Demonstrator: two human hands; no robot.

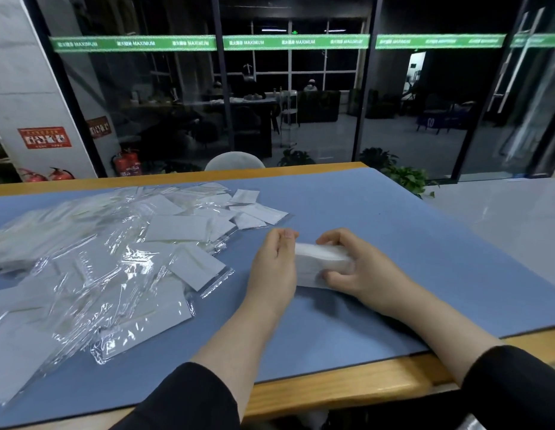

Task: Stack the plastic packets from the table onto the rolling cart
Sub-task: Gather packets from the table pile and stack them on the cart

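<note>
A bundle of white plastic packets (319, 264) stands on edge on the blue mat, held between both hands. My left hand (274, 268) presses flat against the bundle's left end, fingers fairly straight. My right hand (360, 268) grips its right end, fingers curled over the top and thumb under the near side. A loose heap of clear plastic packets with white inserts (115, 252) spreads over the left half of the mat. No rolling cart is in view.
The blue mat (409, 243) covers a wooden table (347, 386) whose edge runs along the front. A grey chair back (234, 161) rises behind the far edge. Glass walls, plants (406, 178) and fire extinguishers (127, 162) stand beyond.
</note>
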